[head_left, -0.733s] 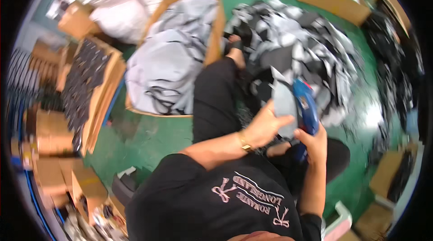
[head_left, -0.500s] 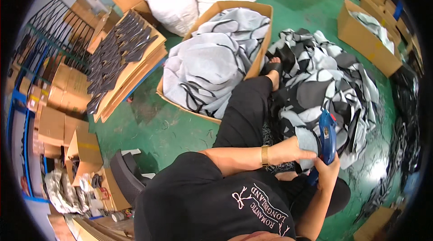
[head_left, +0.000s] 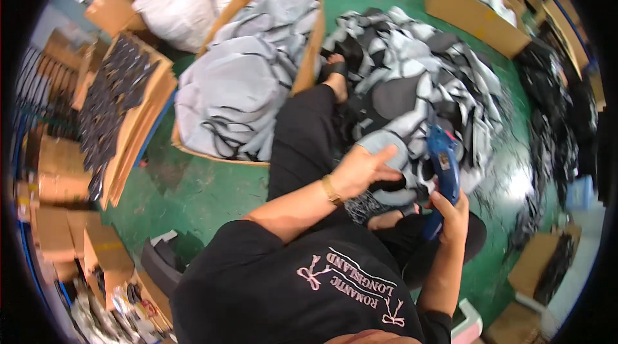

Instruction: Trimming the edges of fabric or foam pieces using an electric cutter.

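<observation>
Seated on the green floor (head_left: 193, 196), legs stretched toward twelve o'clock. Left hand (head_left: 364, 170) laid on a grey fabric piece (head_left: 386, 144) in the lap, fingers together and curled over its edge, thumb pinching from below as far as can be told. Right hand (head_left: 450, 215) wrapped shut around the grip of a blue handheld tool (head_left: 444, 170), nose pointing up toward twelve o'clock, just beside the fabric at its three o'clock side. Fabric piece and tool both just right of picture centre, above the lap.

Beyond, at one o'clock, a heap of grey, black and white fabric pieces (head_left: 425, 73); at eleven o'clock an open cardboard box (head_left: 309, 28) filled with pale grey pieces; at nine o'clock a flat stack of cardboard with dark parts laid on top (head_left: 116, 99).

To do this well, as a judgement: keep the fabric flat and taut under the left fingers, keep fingertips clear of the tool's nose, bring the nose squarely to the spot meant — not at a slant — and steady the right wrist against the thigh before squeezing.

Against half a second ago: tool upright in the right hand then too, but the left hand has shifted from close against the tool to a fuller hold on the grey piece, now more plainly seen. View swung a little — box and heap sit higher and more to the left.
</observation>
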Action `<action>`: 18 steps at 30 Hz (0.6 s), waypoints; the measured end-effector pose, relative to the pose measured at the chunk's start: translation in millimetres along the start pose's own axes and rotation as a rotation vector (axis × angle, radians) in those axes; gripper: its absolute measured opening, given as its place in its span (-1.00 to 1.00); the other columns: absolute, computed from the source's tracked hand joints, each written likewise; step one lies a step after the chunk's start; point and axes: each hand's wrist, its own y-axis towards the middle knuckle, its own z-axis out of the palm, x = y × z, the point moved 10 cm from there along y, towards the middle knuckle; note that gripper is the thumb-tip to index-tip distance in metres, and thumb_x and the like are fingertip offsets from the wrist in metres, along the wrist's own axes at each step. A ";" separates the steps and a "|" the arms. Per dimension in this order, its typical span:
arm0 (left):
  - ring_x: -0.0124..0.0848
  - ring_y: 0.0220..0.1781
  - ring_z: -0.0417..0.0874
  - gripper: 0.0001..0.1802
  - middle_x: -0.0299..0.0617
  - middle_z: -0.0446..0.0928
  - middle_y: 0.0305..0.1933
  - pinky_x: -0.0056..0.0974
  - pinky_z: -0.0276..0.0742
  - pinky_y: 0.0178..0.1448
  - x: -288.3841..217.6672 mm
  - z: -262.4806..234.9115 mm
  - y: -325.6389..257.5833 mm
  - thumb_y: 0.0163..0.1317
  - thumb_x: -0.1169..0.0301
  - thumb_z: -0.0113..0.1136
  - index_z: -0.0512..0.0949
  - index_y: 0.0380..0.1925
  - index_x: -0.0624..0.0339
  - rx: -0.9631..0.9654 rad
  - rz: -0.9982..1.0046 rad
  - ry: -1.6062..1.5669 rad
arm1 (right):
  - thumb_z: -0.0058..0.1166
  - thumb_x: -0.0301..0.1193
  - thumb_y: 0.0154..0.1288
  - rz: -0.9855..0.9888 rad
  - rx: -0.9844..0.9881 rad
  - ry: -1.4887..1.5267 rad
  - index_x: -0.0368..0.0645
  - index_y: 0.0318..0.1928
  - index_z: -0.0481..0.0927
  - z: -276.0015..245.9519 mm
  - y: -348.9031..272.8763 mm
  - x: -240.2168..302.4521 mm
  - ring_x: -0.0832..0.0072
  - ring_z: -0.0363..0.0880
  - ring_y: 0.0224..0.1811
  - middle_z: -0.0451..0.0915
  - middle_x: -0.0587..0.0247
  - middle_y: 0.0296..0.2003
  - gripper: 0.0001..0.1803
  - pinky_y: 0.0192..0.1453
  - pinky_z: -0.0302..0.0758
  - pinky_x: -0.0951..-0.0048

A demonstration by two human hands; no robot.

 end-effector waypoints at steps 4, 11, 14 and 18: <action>-0.36 -0.09 0.62 -0.70 -0.24 0.52 -0.04 -0.20 0.63 -0.02 -16.9 -4.4 5.1 0.27 0.50 0.15 0.44 0.00 0.19 -0.018 0.097 -0.075 | 0.28 -0.44 -0.01 0.067 0.008 0.089 -0.34 -0.10 0.50 -10.8 -20.2 -10.4 0.52 0.53 -0.45 0.52 0.25 -0.32 -0.56 -0.30 0.51 0.51; -0.37 -0.08 0.63 -0.70 -0.15 0.57 -0.10 -0.22 0.62 0.05 -24.7 6.1 5.7 0.22 0.60 0.16 0.45 -0.02 0.31 -0.044 0.240 0.029 | 0.28 -0.46 -0.06 0.105 0.008 0.023 -0.35 -0.10 0.50 -15.4 -51.9 -17.4 0.53 0.53 -0.49 0.54 0.26 -0.40 -0.55 -0.34 0.51 0.51; -0.40 -0.09 0.62 -0.71 -0.15 0.57 -0.09 -0.26 0.62 0.05 -26.0 12.1 3.2 0.22 0.59 0.16 0.48 -0.04 0.32 -0.053 0.296 0.082 | 0.26 -0.53 -0.05 0.164 0.050 -0.033 -0.32 -0.12 0.51 -7.0 -59.1 -20.5 0.58 0.52 -0.49 0.54 0.26 -0.39 -0.59 -0.40 0.49 0.55; -0.45 -0.13 0.61 -0.77 -0.19 0.57 -0.13 -0.31 0.59 0.03 -23.4 16.3 0.5 0.23 0.59 0.16 0.51 -0.09 0.34 -0.091 0.318 0.150 | 0.27 -0.50 -0.04 0.167 0.067 -0.107 -0.32 -0.13 0.51 -5.3 -61.7 -27.2 0.67 0.44 -0.52 0.48 0.40 -0.48 -0.60 -0.43 0.39 0.60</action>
